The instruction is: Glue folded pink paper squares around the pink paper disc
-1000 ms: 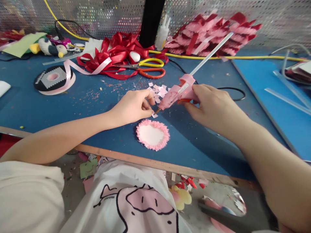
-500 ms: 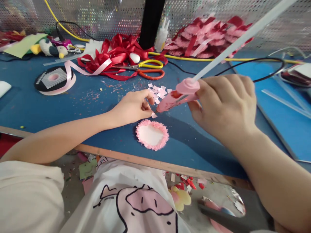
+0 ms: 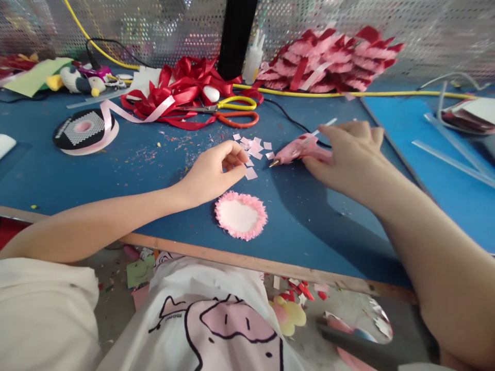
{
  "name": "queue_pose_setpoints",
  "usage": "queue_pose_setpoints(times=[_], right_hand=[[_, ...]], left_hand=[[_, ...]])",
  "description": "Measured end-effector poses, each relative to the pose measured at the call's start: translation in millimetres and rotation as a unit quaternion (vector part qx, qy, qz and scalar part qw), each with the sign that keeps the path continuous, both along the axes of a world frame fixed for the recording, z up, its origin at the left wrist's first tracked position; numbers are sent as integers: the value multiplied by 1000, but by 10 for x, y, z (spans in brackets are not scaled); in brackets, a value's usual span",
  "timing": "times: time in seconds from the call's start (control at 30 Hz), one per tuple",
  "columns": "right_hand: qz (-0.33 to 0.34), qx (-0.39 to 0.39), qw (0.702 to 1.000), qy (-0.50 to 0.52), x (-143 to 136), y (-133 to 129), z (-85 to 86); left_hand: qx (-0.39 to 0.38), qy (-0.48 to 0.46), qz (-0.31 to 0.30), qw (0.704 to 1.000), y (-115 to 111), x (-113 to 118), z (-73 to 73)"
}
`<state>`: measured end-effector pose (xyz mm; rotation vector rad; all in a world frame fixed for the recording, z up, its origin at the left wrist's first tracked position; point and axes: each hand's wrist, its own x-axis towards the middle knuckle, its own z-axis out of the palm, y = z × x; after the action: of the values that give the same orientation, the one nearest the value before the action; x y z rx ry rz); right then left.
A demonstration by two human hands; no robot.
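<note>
My left hand (image 3: 218, 172) is closed in a pinch beside a loose pile of small pale pink squares (image 3: 254, 147). One pink square (image 3: 251, 173) is at its thumb and index fingertips. To the right, my right hand (image 3: 350, 154) has its thumb and fingers around the handle of a pink hot glue gun (image 3: 296, 148), which rests low at the table, nozzle pointing left. Nearer my body lies an oval white piece with a fluffy pink rim (image 3: 240, 216), untouched by either hand.
Scissors (image 3: 236, 111) with yellow and orange handles lie by tangled red ribbon (image 3: 185, 77). A ribbon spool (image 3: 85, 129) is at the left. Pink and red fluffy pieces (image 3: 328, 62) are heaped at the back. Clear glue sticks (image 3: 452, 162) lie on a blue board (image 3: 436, 206).
My right hand has lowered the glue gun from upright over my left fingertips to lying near the table, further right. My left hand has shifted only slightly, the square still at its fingertips.
</note>
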<state>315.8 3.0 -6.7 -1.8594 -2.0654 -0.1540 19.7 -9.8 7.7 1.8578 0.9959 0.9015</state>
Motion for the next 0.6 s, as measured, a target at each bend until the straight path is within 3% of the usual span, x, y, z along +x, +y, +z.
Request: queue_pose_setpoints(times=[0.07, 0.13, 0.2, 0.47, 0.6], right_hand=[[57, 89, 993, 56, -155, -156, 93], [152, 93, 978, 110, -316, -317, 181], [201, 90, 965, 143, -449, -442, 227], [219, 110, 955, 166, -622, -517, 138], [210, 109, 964, 123, -629, -531, 160]], left_hand=[[-13, -35, 8, 999, -18, 19, -3], [-27, -61, 15, 998, -40, 37, 7], [-39, -78, 20, 996, -58, 49, 23], [-42, -95, -8, 995, -65, 51, 18], [-59, -61, -26, 996, -64, 52, 30]])
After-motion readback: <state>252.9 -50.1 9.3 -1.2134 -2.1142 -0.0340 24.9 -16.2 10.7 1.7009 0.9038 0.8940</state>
